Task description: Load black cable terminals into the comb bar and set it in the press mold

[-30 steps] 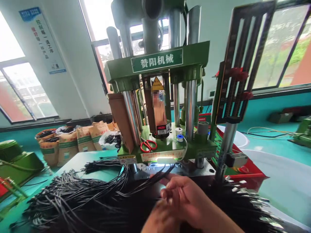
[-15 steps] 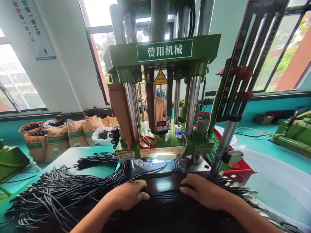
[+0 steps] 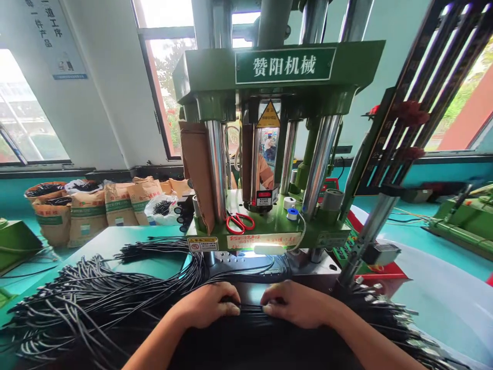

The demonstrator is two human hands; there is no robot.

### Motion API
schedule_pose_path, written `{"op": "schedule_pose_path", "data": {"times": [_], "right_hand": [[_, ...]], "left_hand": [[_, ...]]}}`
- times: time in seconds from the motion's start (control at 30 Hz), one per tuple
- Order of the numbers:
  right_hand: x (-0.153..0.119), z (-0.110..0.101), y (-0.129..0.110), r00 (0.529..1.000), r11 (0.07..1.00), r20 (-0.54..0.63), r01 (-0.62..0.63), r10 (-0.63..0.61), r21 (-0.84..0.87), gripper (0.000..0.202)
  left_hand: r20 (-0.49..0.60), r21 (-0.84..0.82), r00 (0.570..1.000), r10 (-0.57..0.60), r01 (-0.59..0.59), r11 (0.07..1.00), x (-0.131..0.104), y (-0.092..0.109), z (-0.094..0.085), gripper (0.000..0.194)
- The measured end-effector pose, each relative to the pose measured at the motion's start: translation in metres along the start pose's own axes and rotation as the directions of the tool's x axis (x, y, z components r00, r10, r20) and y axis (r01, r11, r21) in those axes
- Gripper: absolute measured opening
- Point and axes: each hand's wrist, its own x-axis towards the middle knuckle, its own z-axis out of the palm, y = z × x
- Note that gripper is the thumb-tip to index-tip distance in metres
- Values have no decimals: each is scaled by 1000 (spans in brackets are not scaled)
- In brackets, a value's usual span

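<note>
Both hands (image 3: 250,307) pinch black wires (image 3: 251,308) between them.

Black cables (image 3: 100,293) sprawl across the white table (image 3: 115,244).

Your left hand (image 3: 210,306) and right hand (image 3: 296,304) have drawn together since half a second ago, fingertips now almost meeting over the black cables (image 3: 250,308); earlier they overlapped at the right.

Head view looks forward and down; close above the bench, facing the green press (image 3: 269,154).
</note>
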Motion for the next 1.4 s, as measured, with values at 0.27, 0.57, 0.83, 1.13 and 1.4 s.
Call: {"op": "schedule_pose_path", "data": {"times": [0.27,0.57,0.83,1.13,1.4], "right_hand": [[3,6,9,999,999,-12,-32,32,36,36],[11,8,3,994,991,-107,37,-23,130,19],[19,10,-2,991,957,-118,91,-60,277,21],[22,10,-6,986,979,-146,107,-82,174,15],[22,16,-4,966,991,-251,88,-60,103,20]], "left_hand": [[-83,33,996,-38,41,999,-2,-2,9,17],[-305,-52,951,55,-74,996,5,-21,23,25],[-376,-195,925,-52,-24,980,10,-24,26,18],[-399,-208,915,-68,-18,978,9,-21,22,21],[-300,-24,954,-31,25,999,5,-7,16,32]]}}
